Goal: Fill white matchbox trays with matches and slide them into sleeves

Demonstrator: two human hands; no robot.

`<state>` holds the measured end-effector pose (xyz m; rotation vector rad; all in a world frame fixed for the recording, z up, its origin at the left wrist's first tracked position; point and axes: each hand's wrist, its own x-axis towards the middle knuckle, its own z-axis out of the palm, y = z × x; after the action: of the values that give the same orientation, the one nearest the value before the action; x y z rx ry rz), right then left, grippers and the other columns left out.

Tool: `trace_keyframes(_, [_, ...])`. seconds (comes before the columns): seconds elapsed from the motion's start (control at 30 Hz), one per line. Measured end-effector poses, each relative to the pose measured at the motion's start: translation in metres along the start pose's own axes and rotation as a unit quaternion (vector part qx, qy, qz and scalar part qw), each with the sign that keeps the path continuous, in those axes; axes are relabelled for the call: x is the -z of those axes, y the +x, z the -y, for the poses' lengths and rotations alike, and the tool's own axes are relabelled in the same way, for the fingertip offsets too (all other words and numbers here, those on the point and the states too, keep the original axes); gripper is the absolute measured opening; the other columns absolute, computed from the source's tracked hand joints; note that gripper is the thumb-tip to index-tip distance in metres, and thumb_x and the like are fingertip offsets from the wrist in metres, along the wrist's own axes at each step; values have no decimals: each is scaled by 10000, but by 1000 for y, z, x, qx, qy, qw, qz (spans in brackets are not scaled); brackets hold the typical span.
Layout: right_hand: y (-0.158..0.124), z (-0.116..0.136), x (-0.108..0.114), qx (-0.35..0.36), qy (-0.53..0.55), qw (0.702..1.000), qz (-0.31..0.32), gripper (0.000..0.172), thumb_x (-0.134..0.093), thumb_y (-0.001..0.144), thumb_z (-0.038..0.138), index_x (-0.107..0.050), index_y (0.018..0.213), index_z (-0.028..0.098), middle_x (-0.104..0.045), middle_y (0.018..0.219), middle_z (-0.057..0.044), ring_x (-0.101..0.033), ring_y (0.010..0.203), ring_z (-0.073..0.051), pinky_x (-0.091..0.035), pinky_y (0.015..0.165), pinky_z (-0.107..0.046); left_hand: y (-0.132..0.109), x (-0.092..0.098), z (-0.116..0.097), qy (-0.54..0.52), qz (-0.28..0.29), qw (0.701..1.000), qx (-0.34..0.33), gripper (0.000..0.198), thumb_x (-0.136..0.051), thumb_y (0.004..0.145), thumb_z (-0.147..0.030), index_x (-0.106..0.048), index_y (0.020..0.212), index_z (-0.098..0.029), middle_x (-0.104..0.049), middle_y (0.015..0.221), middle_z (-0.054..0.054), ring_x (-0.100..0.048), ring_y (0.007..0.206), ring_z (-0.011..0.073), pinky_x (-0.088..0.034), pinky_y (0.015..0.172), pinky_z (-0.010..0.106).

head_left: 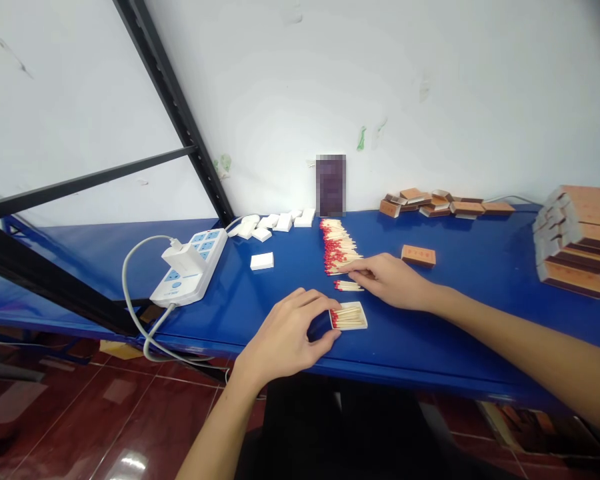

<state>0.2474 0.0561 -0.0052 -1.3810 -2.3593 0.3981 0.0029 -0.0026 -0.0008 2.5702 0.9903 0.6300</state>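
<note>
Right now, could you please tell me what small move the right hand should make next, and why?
I would probably move the right hand to gather the small row of red-tipped wooden matches, since they lie between the larger match pile and the open white rectangular tray, which the left hand holds at one end.

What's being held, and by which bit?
The left hand holds the white tray by its left end. The right hand is at the match pile; grip unclear.
</note>
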Motion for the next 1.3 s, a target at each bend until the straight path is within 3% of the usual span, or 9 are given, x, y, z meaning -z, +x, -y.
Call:
trace_keyframes(0.4, [2,-2,-1,-16,44,999,-4,288,-508,930,306,-763,1053,251,-683,678,3,-560,607,-157,-358,579,-263,0,1,-1,-4,-4,1000,-4,276,-652,926,-244,-621,1200,-242,-669,1159,29,-619,1040,226,-429,1012,381])
trace_keyframes(0.8, [4,-2,-2,-10,33,999,-11,270,-502,921,292,-748,1022,241,-566,607,26,-477,562,-130,-302,564,-250,0,1,-1,-9,1,1000,1,278,-656,923,-234,-613,1198,-236,-663,1167,31,-602,1032,235,-432,979,382])
trace_keyframes(1.3, [3,-2,1,6,36,999,10,276,-493,923,311,-737,1028,239,-533,600,31,-449,554,-132,-296,563,-255,1,1,-1,-4,-2,1000,2,289,-661,918,-244,-617,1204,-244,-668,1157,35,-609,1024,240,-448,963,384])
